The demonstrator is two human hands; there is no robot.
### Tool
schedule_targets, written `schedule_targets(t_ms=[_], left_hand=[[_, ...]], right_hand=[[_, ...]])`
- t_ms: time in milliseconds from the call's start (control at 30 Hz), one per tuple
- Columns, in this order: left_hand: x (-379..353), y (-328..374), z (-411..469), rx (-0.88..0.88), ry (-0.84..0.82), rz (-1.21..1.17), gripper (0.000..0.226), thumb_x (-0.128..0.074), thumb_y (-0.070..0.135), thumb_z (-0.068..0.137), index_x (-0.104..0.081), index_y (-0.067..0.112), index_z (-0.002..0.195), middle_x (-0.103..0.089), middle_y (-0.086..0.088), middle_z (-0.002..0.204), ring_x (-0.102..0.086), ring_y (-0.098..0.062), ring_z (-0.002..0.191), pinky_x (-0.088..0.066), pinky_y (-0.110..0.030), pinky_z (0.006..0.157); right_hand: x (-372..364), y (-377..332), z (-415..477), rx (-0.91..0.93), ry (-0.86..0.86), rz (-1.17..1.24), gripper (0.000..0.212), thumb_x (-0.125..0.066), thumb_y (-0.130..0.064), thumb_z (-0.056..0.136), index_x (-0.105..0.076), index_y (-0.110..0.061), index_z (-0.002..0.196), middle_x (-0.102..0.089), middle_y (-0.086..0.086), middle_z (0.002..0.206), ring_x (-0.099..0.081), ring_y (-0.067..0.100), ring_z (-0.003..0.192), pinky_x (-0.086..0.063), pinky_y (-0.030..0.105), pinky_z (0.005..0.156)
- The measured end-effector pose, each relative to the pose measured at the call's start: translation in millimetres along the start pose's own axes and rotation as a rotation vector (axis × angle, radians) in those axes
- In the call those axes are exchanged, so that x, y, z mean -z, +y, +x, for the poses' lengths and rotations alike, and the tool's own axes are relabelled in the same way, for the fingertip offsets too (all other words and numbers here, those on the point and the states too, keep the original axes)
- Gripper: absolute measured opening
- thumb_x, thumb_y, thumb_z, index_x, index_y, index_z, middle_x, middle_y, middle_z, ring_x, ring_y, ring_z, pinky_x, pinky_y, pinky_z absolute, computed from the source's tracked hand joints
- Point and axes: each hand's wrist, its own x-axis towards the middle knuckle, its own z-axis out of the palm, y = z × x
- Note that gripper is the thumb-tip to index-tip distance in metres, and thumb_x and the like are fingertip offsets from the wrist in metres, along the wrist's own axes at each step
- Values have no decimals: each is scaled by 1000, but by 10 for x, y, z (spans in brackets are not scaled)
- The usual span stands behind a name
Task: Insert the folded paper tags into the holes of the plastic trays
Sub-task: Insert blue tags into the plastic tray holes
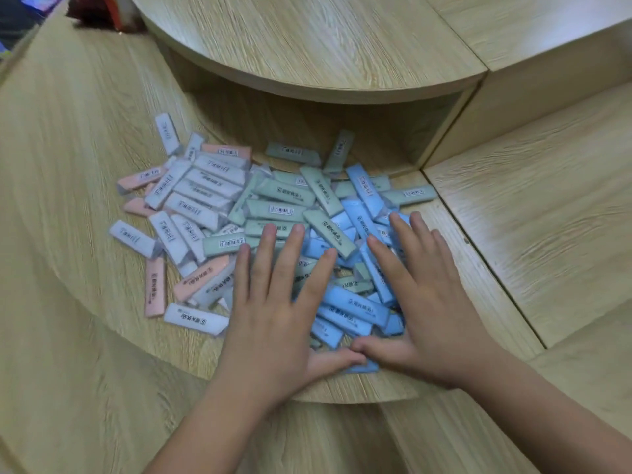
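Hands come first: the left hand (273, 313) and the right hand (431, 302) both lie flat on the pile of folded paper tags (222, 242). The fingers are straight and spread wide, the thumbs meet at 6 o'clock, and neither hand holds anything. Blue tags (355, 304) are under the palms, green tags (284, 193) at 12 o'clock, white tags (201, 200) at 10 and pink tags (154, 289) at 8 (all loose on the curved wooden shelf (85, 186)). To do this step well, I think it is best to spread the heap gently and lift only one tag, without crushing its fold. No plastic tray is visible. The recess (393, 131) at 12 o'clock has two green tags at its mouth.
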Motion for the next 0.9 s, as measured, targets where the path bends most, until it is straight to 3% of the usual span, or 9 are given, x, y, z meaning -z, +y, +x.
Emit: schedule_targets(t_ms=[167, 333, 467, 633, 800, 900], left_hand=[[52, -185, 143, -71, 4, -53, 113, -40, 95, 70, -34, 18, 153, -23, -17, 163, -10, -40, 152, -12, -62, 120], [109, -307, 194, -88, 70, -84, 106, -35, 91, 76, -37, 16, 150, -33, -19, 158, -22, -41, 149, -17, -62, 118], [157, -362, 135, 43, 10, -11, 109, -34, 94, 74, -32, 19, 153, -31, -18, 159, -20, -41, 150, -17, -67, 115], [187, -382, 150, 173, -185, 23, 117, -20, 99, 69, -31, 22, 156, -21, -14, 164, -11, -39, 152, -14, -70, 114], [139, -408, 207, 210, -183, 27, 110, -23, 96, 71, -35, 26, 154, -22, -12, 164, -10, -40, 152, -10, -74, 112], [112, -408, 254, 248, -147, 21, 106, -25, 96, 70, -40, 27, 150, -23, -12, 164, -12, -43, 151, -11, -75, 111]], right_hand=[[60, -29, 277, 44, -84, -39, 113, -49, -89, 67, -18, -25, 155, -8, 10, 164, 5, 33, 151, -8, 66, 115], [61, -102, 408, 99, -136, -89, 111, -41, -92, 69, -14, -29, 156, -11, 10, 164, 4, 31, 151, -8, 61, 118], [90, -129, 491, 80, -130, -151, 109, -46, -89, 67, -21, -28, 154, -16, 10, 163, -2, 31, 151, -15, 65, 115], [88, -180, 604, 43, -191, -226, 114, -30, -99, 64, -14, -33, 156, -7, 9, 164, 3, 36, 151, -12, 74, 107], [108, -136, 728, -14, -177, -230, 109, -38, -94, 62, -16, -38, 153, -12, 7, 163, 0, 39, 150, -12, 75, 107], [102, -142, 766, 11, -143, -195, 105, -46, -89, 63, -25, -35, 150, -23, 6, 158, -10, 37, 149, -20, 70, 107]])
